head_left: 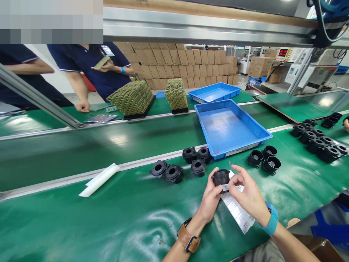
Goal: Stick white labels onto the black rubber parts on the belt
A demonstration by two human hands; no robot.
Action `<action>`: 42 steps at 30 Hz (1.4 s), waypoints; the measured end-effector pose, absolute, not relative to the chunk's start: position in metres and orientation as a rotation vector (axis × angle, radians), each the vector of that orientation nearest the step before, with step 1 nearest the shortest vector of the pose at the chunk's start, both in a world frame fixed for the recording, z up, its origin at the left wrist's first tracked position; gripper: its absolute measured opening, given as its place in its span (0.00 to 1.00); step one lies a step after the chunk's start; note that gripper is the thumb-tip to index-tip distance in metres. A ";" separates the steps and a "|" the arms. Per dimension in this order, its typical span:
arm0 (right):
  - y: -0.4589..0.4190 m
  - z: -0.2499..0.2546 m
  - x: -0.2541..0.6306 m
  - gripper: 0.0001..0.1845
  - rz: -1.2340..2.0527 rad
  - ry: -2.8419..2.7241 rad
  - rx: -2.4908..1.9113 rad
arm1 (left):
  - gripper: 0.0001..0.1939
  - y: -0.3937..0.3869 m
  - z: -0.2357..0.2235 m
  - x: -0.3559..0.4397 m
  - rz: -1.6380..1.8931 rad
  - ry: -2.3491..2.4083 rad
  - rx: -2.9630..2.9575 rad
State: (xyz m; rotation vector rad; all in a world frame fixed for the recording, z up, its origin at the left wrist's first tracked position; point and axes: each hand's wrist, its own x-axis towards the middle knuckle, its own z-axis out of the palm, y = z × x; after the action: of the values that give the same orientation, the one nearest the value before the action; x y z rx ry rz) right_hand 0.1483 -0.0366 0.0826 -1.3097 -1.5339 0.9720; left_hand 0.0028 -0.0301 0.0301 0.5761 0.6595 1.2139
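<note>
currently, the left hand holds a black housing above the green table, thumb on its near side and fingers around the left. the right hand has its thumb and a finger pinched at a small white label against the housing's front; whether that is stuck down, i cannot tell. a sheet of labels slants beneath the right hand. five more housings stand left of the hands, three cups to the right, and a blue tray lies beyond.
</note>
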 end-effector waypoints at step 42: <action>-0.080 0.031 0.136 0.41 -0.012 -1.698 -1.203 | 0.31 -0.052 0.026 0.013 0.929 0.457 0.564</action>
State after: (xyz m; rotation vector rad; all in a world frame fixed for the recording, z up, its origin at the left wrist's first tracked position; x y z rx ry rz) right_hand 0.1364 -0.0805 0.0315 -1.2026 -1.6981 -0.0115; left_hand 0.0128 -0.0520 0.0262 0.5641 0.4565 0.9293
